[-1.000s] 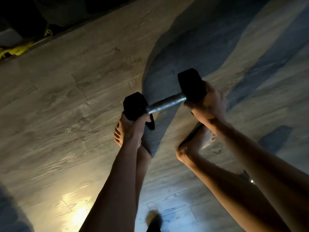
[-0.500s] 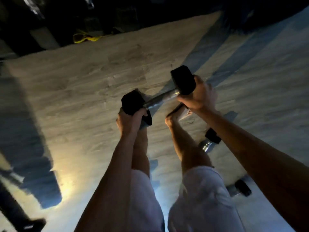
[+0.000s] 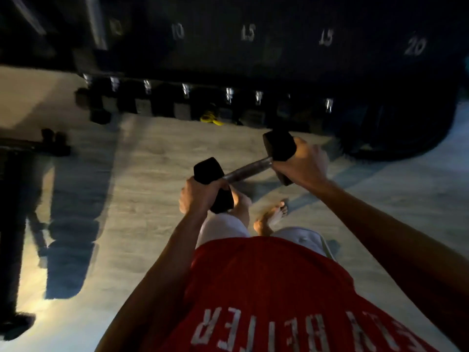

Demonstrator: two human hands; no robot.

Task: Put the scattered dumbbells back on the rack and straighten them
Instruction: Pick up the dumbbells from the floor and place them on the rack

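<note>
I see left hand (image 3: 200, 196) and right hand (image 3: 302, 163), fingers clamped on the dumbbell (image 3: 247, 170), one per head. Rack (image 3: 253, 59) ahead, dark. Yellow strap (image 3: 212, 117) on floor at its foot.

Dumbbell: black hex dumbbell with steel handle (image 3: 247, 170), both heads partly covered by the left hand (image 3: 199, 196) and right hand (image 3: 303, 165).
Rack: dark rack (image 3: 253, 59) beyond both hands, dim and blurred; stored dumbbells show only handle glints.
Floor: yellow object (image 3: 210, 117) beyond the left hand, too blurred to identify.
Shirt: red shirt (image 3: 266, 288), lettering cut off at bottom edge.
</note>
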